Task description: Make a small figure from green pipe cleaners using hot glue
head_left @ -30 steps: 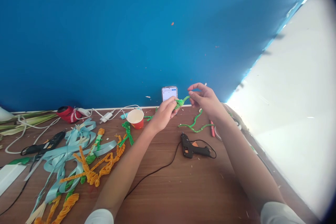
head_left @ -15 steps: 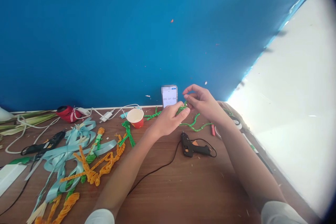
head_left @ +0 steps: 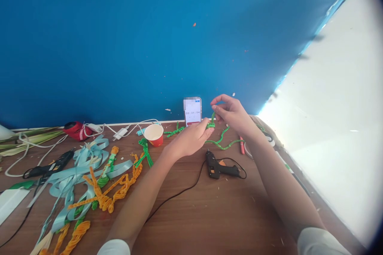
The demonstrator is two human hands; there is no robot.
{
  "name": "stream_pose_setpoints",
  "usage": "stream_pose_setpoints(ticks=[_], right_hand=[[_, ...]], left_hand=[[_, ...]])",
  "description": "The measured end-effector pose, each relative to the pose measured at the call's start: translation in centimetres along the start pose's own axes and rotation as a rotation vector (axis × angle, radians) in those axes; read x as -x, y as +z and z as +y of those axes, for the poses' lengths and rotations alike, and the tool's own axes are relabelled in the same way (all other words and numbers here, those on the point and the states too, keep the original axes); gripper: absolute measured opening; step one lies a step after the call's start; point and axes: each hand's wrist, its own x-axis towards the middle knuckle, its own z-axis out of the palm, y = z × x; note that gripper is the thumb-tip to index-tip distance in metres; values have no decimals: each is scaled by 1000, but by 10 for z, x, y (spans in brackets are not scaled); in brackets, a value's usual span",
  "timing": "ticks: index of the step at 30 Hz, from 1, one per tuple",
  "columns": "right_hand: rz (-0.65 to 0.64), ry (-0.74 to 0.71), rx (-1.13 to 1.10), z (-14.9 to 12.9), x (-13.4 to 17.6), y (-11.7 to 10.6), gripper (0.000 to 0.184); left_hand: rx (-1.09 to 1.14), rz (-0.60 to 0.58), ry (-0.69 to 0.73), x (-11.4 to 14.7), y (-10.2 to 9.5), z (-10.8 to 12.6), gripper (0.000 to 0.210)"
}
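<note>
Between my hands is a green pipe cleaner [head_left: 211, 125], bent into a small coiled bundle. My left hand [head_left: 194, 137] pinches this bundle between thumb and fingers. Just above and to the right, my right hand [head_left: 230, 112] is closed on an upright end of the same green strand. More green pipe cleaner lengths [head_left: 222, 142] lie on the table beneath my right wrist. A black glue gun [head_left: 220, 167] rests on its side below my hands, its nozzle toward the back.
A phone [head_left: 192, 111] showing a timer leans on the blue wall. Left of my hands stand a paper cup [head_left: 154, 134] and green knotted pipe cleaners [head_left: 145, 152]. Orange pipe cleaners [head_left: 104, 199], light blue ribbon [head_left: 64, 179] and a second glue gun [head_left: 55, 166] crowd the left side.
My right hand has drawn slightly up and away from the left, and more of the green strand shows between them. My left hand stays nearly in place.
</note>
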Motion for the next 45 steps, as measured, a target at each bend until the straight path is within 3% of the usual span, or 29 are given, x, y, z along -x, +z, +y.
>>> stream_pose_setpoints(ticks=[5, 16, 19, 25, 27, 30, 33, 37, 45], right_hand=[[-13, -72, -11, -4, 5, 6, 10], [-130, -201, 184, -18, 21, 22, 10], [-151, -286, 308, -22, 25, 26, 9], [-207, -326, 437, -25, 32, 36, 11], [-191, -310, 400, -22, 32, 40, 10], [-149, -230, 153, -15, 31, 48, 6], [-102, -127, -118, -7, 29, 56, 13], [-116, -61, -238, -2, 27, 63, 21], [-110, 46, -381, -6, 26, 61, 31]], left_hand=[[-108, -27, -1, -3, 5, -10, 36], [-302, -84, -25, -3, 6, -4, 40], [-314, -24, -55, -4, 6, -7, 37], [-106, 230, -118, -7, 5, -14, 18], [-49, 275, -124, -7, 6, -15, 13], [32, 332, -83, -8, 5, -16, 9], [56, 380, -76, -8, -1, -15, 11], [74, 412, -78, -6, -9, -13, 14], [218, 283, -96, -5, -13, -9, 23]])
